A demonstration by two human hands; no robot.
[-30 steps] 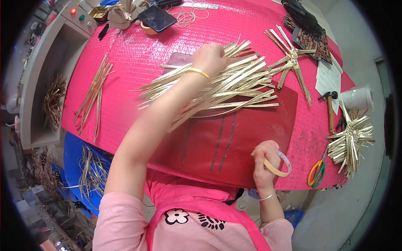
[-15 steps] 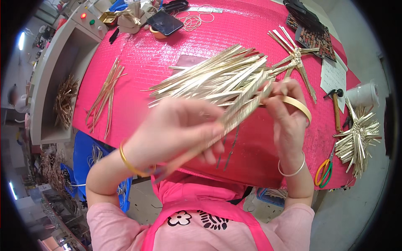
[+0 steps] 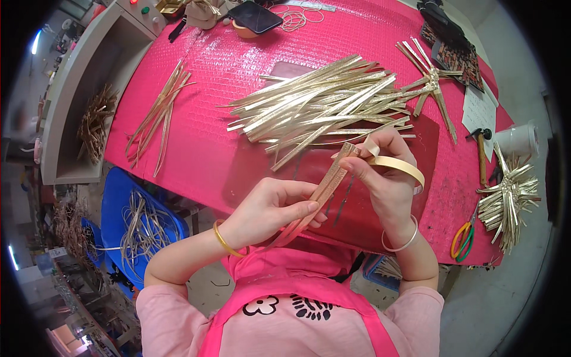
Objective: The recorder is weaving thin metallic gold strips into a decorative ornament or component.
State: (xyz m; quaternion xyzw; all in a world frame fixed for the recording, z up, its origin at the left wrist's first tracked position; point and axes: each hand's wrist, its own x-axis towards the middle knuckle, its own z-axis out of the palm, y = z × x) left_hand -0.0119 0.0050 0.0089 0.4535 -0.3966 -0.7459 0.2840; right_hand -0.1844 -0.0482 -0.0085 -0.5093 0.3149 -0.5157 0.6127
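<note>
My left hand is closed round a small bundle of flat gold strips, its thumb lying along them. The bundle slants from beside my apron up to my right hand, whose thumb and fingertips pinch near its top end. A roll of pale cream tape hangs on the right hand's fingers, and a short loose end of it stands up by the bundle's tip. Beneath both hands lies a dark red board. Just beyond them, a large pile of loose gold strips spreads over the board and the pink table cover.
At right lie a woven gold star shape, a hammer, scissors and a gold strip cluster. A few strips lie at left. A phone sits at the back. A blue bin stands below left.
Both hands have come down nearer my body with the bundle, off the pile. The bundle's top end now shows at the right fingertips, with a loose tape end beside it. The view has shifted slightly.
</note>
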